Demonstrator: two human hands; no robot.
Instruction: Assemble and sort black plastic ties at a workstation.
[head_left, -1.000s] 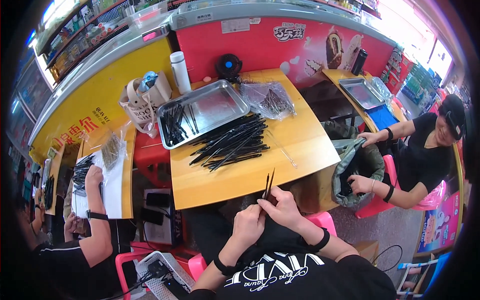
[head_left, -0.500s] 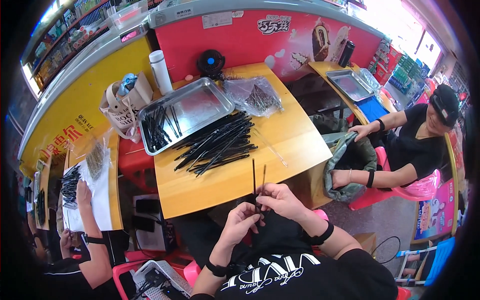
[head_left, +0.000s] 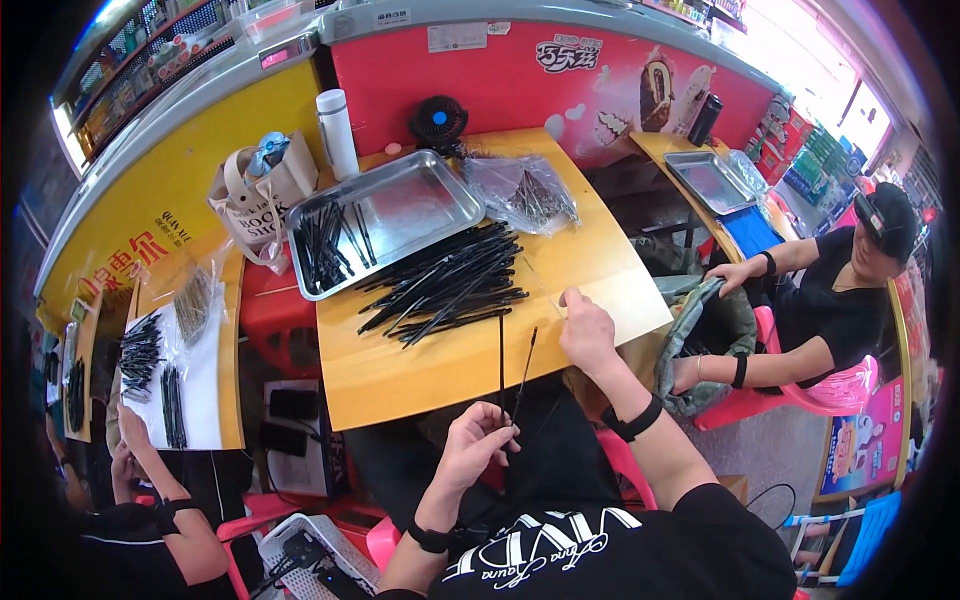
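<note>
My left hand [head_left: 477, 440] is closed in front of the table's near edge, its fingers pinching two thin sticks. One is a straight black stick [head_left: 502, 355] pointing up; the other, a thinner dark stick [head_left: 526, 372], leans to the right. My right hand [head_left: 588, 332] rests over the table's right part with bent fingers, at the near end of a thin clear strip [head_left: 543, 284]. Whether those fingertips grip the strip cannot be made out. Left of that hand lies a pile of black sticks [head_left: 450, 285]; more lie in the metal tray [head_left: 425, 190] behind.
Behind the pile are a clear bag of thin dark pieces [head_left: 520, 195], a small black fan [head_left: 438, 122], a white bottle [head_left: 338, 135] and a cloth tote bag [head_left: 262, 195]. At right a person handles a camouflage bag [head_left: 690, 350]. Another person works at the left table [head_left: 232, 400].
My right hand has left the sticks and moved up and right onto the table. The left hand keeps both sticks, slightly lower. The left-hand person's hand has drawn back.
</note>
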